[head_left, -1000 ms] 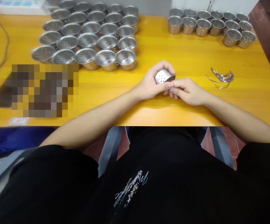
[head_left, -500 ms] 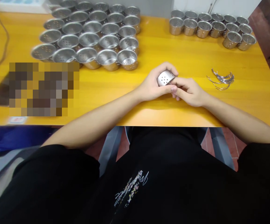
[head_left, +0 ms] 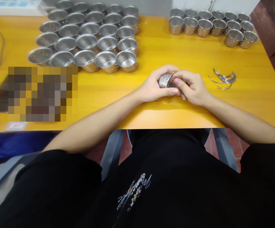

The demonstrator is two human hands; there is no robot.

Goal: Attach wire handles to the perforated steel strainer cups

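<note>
A small perforated metal cup (head_left: 165,80) lies tilted on its side in my left hand (head_left: 151,87), its mouth turned to the right. The fingers and thumb of that hand wrap round it. My right hand (head_left: 191,87) is closed at the cup's mouth, thumb against forefinger, pinching a thin metal wire (head_left: 171,77) at the rim. Most of the wire is hidden by the fingers. To the right of my hands, a small pile of curved metal wires (head_left: 225,79) rests on the table.
Rows of perforated metal cups (head_left: 106,61) stand upright at the back left of the yellow table (head_left: 151,115). A smaller group of such cups (head_left: 205,28), some with wires, stands at the back right. A blurred-out patch (head_left: 42,95) covers something at the left; a cable (head_left: 2,44) runs beside it.
The cup has turned in my left hand, and its mouth shows more. My right fingers have shifted up to its rim, with the thumb now apart from my left thumb. The view has shifted slightly.
</note>
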